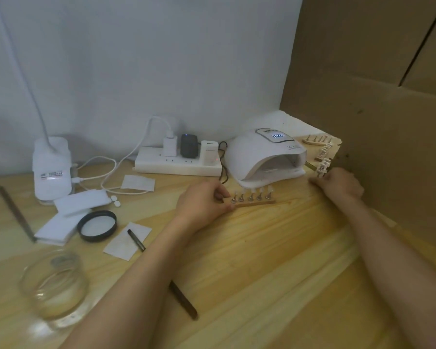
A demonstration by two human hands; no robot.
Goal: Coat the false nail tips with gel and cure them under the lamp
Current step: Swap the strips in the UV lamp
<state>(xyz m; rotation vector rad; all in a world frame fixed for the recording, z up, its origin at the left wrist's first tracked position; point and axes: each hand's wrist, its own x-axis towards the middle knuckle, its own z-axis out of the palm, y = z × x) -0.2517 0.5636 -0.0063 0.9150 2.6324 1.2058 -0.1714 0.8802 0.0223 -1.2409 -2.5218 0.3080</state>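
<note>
A wooden strip carrying several false nail tips on small stands lies in front of the white curing lamp, whose display is lit. My left hand pinches the strip's left end. To the right of the lamp, my right hand holds the near end of another holder with nail tips. Two more nail-tip holders lie behind it, near the cardboard.
A cardboard wall borders the right side. A power strip with plugs sits at the back, beside a white bottle. White pads, a black lid, a small pen, a glass jar and a dark stick lie on the wooden table.
</note>
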